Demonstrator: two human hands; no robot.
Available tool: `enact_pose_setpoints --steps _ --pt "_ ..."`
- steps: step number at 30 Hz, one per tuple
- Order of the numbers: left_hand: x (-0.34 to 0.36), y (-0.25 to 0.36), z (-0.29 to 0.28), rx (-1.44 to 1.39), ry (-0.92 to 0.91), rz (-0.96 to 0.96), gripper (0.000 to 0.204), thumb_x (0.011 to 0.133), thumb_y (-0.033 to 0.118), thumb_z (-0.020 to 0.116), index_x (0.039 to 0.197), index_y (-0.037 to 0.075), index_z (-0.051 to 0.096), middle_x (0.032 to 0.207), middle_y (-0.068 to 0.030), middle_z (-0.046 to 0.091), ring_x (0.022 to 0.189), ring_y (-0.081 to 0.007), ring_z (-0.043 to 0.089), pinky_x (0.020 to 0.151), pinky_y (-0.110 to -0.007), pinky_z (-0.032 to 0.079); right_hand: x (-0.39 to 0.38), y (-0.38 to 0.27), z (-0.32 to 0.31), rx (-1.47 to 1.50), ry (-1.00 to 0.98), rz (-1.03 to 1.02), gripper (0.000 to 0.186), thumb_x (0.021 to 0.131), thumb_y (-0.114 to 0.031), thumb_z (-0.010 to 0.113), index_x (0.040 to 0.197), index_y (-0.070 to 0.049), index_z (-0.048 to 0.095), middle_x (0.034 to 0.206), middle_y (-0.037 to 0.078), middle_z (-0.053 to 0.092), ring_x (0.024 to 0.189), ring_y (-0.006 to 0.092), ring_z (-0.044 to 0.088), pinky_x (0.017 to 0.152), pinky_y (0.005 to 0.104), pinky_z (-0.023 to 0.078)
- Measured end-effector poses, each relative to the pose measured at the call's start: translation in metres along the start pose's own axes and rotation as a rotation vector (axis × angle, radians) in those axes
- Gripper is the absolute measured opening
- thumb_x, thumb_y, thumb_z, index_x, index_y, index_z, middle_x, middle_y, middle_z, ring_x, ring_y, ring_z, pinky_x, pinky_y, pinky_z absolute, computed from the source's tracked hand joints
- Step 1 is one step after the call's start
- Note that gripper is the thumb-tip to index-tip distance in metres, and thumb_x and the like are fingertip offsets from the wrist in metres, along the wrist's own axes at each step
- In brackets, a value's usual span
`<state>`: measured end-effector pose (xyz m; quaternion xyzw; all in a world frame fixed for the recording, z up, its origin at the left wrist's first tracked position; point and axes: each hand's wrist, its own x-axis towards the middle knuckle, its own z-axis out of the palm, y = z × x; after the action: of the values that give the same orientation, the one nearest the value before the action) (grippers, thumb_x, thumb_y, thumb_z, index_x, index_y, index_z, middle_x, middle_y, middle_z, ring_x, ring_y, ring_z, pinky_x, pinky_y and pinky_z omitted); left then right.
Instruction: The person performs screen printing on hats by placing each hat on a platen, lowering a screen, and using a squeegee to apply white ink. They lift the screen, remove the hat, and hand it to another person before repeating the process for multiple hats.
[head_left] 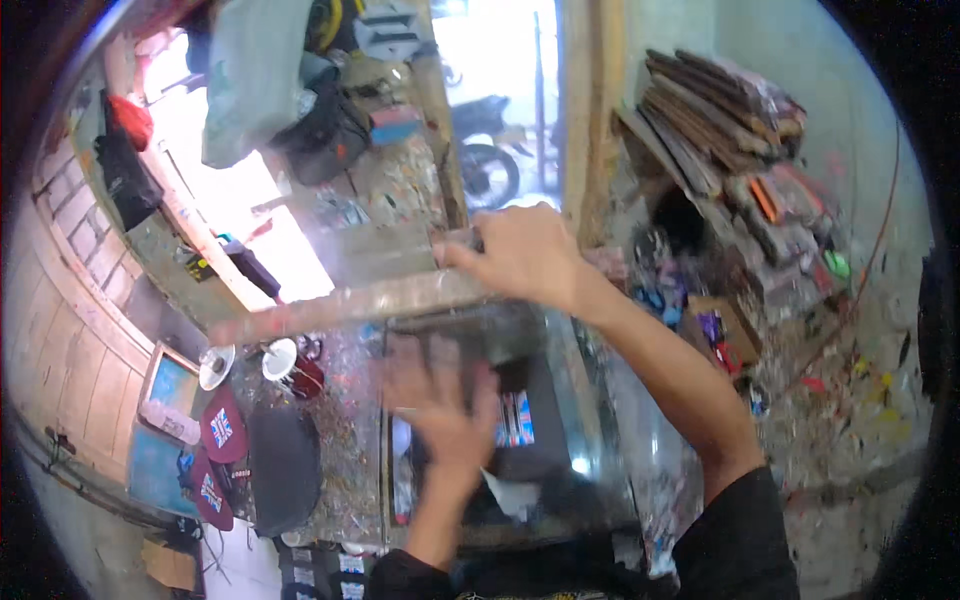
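Note:
My right hand (525, 255) is wrapped around a long, worn wooden bar (370, 298) that runs across the view above the work surface; it looks like one side of a frame, though the rest is hard to make out. Nearer to me, my left hand (440, 395) is smeared by motion, its fingers spread with nothing in them. Under it lies a dark flat piece (545, 445) on a glass-like board (590, 490). A small blue, white and red print (517, 418) shows on the dark piece, and a pale scrap (512, 494) lies nearby.
Left on the stained table are a white-lidded pot (280, 358), maroon printed pieces (223, 425) and a black rounded piece (284, 465). At the right stand stacked wooden frames (715, 120) and a cardboard box (735, 340). A pale cloth (255, 80) hangs at upper left.

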<state>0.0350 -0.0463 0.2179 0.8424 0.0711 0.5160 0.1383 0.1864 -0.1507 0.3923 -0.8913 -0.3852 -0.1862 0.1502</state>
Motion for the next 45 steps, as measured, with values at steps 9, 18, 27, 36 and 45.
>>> enact_pose_setpoints --steps 9,18,27,36,45 --pt "-0.15 -0.083 -0.069 0.063 -0.909 0.052 0.046 0.073 0.026 0.086 0.109 0.008 0.063 0.101 -0.0118 0.063 0.103 -0.033 0.062 0.09 -0.048 0.044 -0.195 0.023 0.174 0.3 -0.727 -0.094 0.04 0.09 -0.039 0.066 0.112 -0.006 0.063 0.092 0.023 0.072 0.091 0.0436 0.07 0.078 0.0551 0.053" --pt "-0.176 -0.091 -0.058 -0.017 -0.904 -0.047 0.041 0.08 0.031 0.082 0.108 0.006 0.065 0.102 -0.0118 0.064 0.101 -0.0331 0.062 0.096 -0.049 0.043 -0.167 0.04 0.271 -0.04 -0.279 -0.113 0.021 0.093 -0.014 0.056 0.111 -0.015 0.066 0.093 0.01 0.071 0.097 0.0315 0.071 0.101 0.0631 0.04" --pt "-0.193 -0.098 -0.054 0.039 -1.024 -0.132 0.046 0.079 0.026 0.083 0.114 0.005 0.062 0.111 -0.014 0.064 0.107 -0.0341 0.062 0.105 -0.052 0.04 -0.11 0.079 0.276 0.128 -0.697 -0.247 0.027 0.091 -0.017 0.056 0.116 -0.007 0.06 0.089 0.022 0.069 0.089 0.042 0.07 0.073 0.0567 0.054" --pt "-0.186 -0.09 -0.052 0.002 -1.035 -0.122 0.049 0.075 0.022 0.085 0.115 0.006 0.061 0.116 -0.0119 0.064 0.11 -0.0332 0.062 0.104 -0.05 0.04 -0.15 0.069 0.265 0.055 -0.614 -0.073 0.034 0.091 -0.007 0.05 0.125 -0.008 0.055 0.112 0.019 0.068 0.11 0.039 0.067 0.101 0.0652 0.04" --pt "-0.17 -0.096 -0.051 0.043 -1.118 -0.077 0.048 0.078 0.033 0.085 0.115 0.009 0.065 0.107 -0.0112 0.064 0.101 -0.034 0.065 0.095 -0.049 0.044 -0.262 -0.001 0.201 0.131 -0.728 -0.125 0.034 0.092 -0.019 0.062 0.124 -0.007 0.055 0.108 0.013 0.066 0.112 0.0361 0.064 0.105 0.066 0.037"
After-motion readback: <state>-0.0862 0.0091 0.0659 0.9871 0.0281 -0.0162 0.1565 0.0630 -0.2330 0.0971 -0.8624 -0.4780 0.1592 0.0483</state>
